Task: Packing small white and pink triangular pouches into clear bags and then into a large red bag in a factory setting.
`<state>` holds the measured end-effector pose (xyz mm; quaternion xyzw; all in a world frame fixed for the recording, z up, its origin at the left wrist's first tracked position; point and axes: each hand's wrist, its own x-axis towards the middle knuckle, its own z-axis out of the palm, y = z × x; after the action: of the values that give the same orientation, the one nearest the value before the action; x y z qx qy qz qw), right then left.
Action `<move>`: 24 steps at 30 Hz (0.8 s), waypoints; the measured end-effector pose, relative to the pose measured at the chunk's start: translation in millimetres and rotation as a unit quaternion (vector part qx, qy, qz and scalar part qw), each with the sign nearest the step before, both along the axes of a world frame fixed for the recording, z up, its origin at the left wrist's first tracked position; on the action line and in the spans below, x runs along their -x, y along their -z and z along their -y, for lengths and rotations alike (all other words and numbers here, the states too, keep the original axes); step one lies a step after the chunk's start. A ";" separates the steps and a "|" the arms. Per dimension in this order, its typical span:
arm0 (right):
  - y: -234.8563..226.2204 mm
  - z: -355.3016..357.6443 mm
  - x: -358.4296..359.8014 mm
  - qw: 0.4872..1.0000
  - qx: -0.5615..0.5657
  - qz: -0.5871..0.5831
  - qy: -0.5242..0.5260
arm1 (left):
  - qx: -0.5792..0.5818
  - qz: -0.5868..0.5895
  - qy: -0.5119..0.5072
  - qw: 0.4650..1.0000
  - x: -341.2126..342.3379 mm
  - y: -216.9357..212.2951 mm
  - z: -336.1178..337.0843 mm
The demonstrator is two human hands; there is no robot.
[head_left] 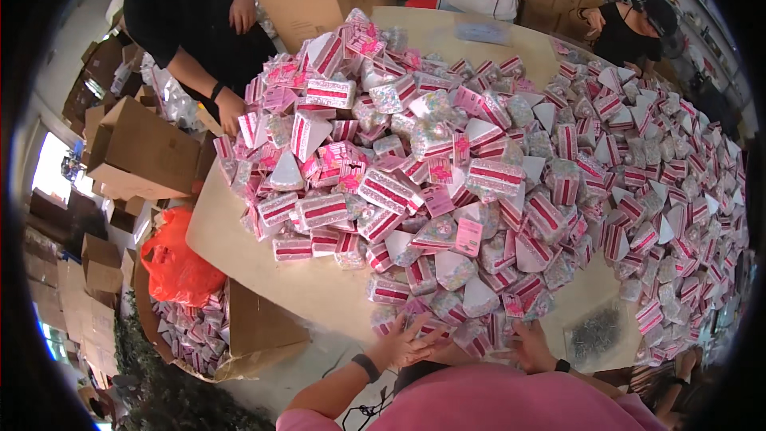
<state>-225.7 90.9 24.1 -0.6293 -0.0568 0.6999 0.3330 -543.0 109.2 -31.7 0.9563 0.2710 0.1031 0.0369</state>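
Pink fabric of the wearer's shirt (495, 407) fills the bottom centre of the frame, and both forearms rise from it toward the near edge of a pale round table (263, 271). At lower centre the left hand (407, 343), a dark band at its wrist, lies with fingers spread and palm down on the front of a heap of small pink-and-white striped wedge boxes (447, 168), touching the nearest packets. Just to its right, the right hand (533, 345), also with a dark wrist band, rests on the same near edge of the heap; whether its fingers pinch a packet or merely lie on them cannot be told. The heap covers most of the table, from frame centre across to the right rim. A clear bag of small dark pieces (594, 335) lies on the table just right of the right hand.

At lower left, beside the table, an open cardboard carton (255, 327) holds more of the boxes, with an orange plastic bag (179, 263) over its upper side. More brown cartons (136, 152) stack at the left. In the upper left a person in black (187, 8) has a hand on the heap's far side; two other people stand at the top.
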 end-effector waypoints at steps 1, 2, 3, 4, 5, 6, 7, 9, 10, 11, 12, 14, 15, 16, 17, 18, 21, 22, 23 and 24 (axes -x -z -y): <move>-1.6 -3.2 7.7 1.000 0.000 0.004 0.014 | 0.009 -0.020 0.030 0.999 6.5 4.3 0.5; -3.2 -8.9 14.7 0.999 -0.008 0.008 0.035 | 0.008 -0.040 0.068 0.997 12.4 7.5 -6.6; -3.4 -15.1 22.2 0.999 -0.011 0.010 0.041 | 0.010 -0.041 0.099 0.994 19.8 4.7 -12.5; -1.9 -20.9 28.2 0.999 -0.014 0.012 0.047 | -0.021 -0.027 0.102 0.994 23.7 7.9 -20.1; -0.7 -24.8 31.2 0.998 -0.015 0.015 0.055 | -0.050 -0.011 0.104 0.993 23.9 12.5 -26.2; 4.2 -29.7 32.6 0.997 -0.019 0.010 0.074 | -0.077 0.001 0.105 0.991 22.3 11.0 -34.4; 8.9 -34.3 31.4 0.995 -0.023 0.006 0.093 | -0.084 -0.029 0.114 0.989 19.6 7.8 -38.2; 5.7 -40.9 34.0 0.993 -0.047 0.011 0.110 | -0.085 -0.012 0.097 0.992 14.5 4.2 -38.4; 9.7 -42.0 30.3 0.991 -0.048 0.015 0.121 | -0.085 -0.003 0.087 0.993 8.5 3.7 -37.2; 13.2 -45.3 32.2 0.990 -0.045 0.014 0.130 | -0.077 0.005 0.065 0.995 5.0 -2.4 -35.6; 11.7 -45.4 29.9 0.991 -0.052 0.009 0.119 | -0.064 0.001 0.060 0.996 1.4 -8.1 -36.1; 5.4 -47.6 23.2 0.994 -0.066 -0.014 0.083 | -0.035 -0.012 0.031 0.999 -2.6 -20.4 -33.7; 5.0 -48.6 18.8 0.995 -0.072 -0.035 0.052 | -0.029 0.009 0.024 0.999 -2.8 -21.5 -32.4; 4.7 -48.3 14.7 0.995 -0.077 -0.057 0.018 | -0.032 -0.033 0.028 0.999 -5.3 -23.5 -32.8; 3.5 -46.9 11.5 0.996 -0.061 -0.062 0.007 | -0.032 -0.079 0.019 0.996 -7.2 -32.1 -34.1; 1.2 -44.4 4.6 0.997 -0.043 -0.068 -0.005 | -0.029 -0.126 0.012 0.992 -9.5 -39.9 -34.7; 0.7 -43.8 -19.5 0.989 -0.008 -0.117 -0.085 | 0.007 -0.104 -0.023 0.994 -15.3 -49.1 -26.5; 5.2 -41.8 -27.2 0.985 0.004 -0.136 -0.107 | 0.016 -0.112 -0.023 0.993 -18.1 -51.7 -21.2; 7.7 -42.5 -28.9 0.981 0.032 -0.113 -0.156 | 0.014 -0.106 -0.039 0.994 -17.6 -48.5 -11.6; 16.8 -39.6 -30.7 0.970 0.035 -0.143 -0.194 | 0.026 -0.113 -0.044 0.992 -19.7 -48.1 -5.6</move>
<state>-195.0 130.5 7.3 -0.5110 -0.1048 0.8354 0.1732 -523.4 114.8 16.4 0.9477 0.3180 -0.0109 0.0263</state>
